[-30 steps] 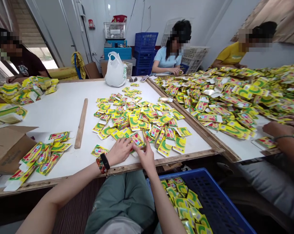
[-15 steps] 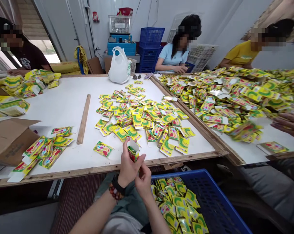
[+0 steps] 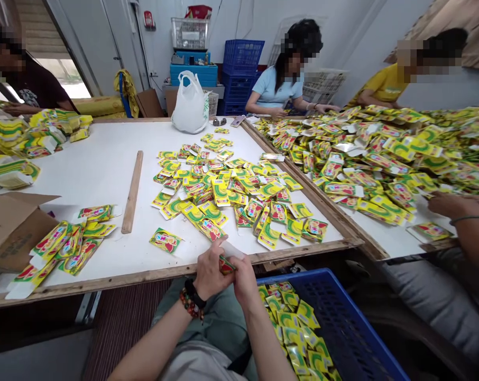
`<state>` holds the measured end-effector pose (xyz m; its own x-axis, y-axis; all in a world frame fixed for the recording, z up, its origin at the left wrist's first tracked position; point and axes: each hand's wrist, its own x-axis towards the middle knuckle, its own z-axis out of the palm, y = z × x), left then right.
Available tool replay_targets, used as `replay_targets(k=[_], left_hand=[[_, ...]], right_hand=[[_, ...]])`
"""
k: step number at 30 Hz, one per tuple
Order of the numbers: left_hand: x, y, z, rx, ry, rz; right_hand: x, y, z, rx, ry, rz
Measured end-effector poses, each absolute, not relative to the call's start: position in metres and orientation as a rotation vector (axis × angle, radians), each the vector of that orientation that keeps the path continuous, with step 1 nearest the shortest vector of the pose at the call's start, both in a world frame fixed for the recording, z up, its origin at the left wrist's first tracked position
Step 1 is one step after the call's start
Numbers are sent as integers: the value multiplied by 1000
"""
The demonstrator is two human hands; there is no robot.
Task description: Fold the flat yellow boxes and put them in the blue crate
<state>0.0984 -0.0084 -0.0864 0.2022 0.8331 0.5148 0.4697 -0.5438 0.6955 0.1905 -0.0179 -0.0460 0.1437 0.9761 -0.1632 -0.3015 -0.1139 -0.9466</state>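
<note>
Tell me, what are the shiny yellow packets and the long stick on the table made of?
The yellow packets look like thin plastic film, probably foil-lined, since they shine glossily. The long stick looks like plain unpainted wood: dull and tan-brown.

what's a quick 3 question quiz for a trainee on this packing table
1. What are the left hand and right hand holding between them?
2. Which wrist wears the beaded bracelet, left or right?
3. True or false: the blue crate below the table edge holds yellow sachets.

Key: 1. a printed sachet; 2. left; 3. true
</note>
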Motion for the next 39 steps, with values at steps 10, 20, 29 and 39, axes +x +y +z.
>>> replay_targets(k=[10, 20, 29, 39], left_hand=[[96, -13, -75, 1919, 1297, 1130], [98, -12, -71, 1824, 1385, 1177], [99, -12, -73, 1772, 1441, 1144], [-52, 39, -38, 2485, 1465, 107]], right_hand=[[210, -30, -29, -1242, -1542, 802], [204, -24, -28, -1323, -1500, 743], [202, -25, -25, -1181, -1886, 691], [306, -69, -40, -1904, -1671, 386]])
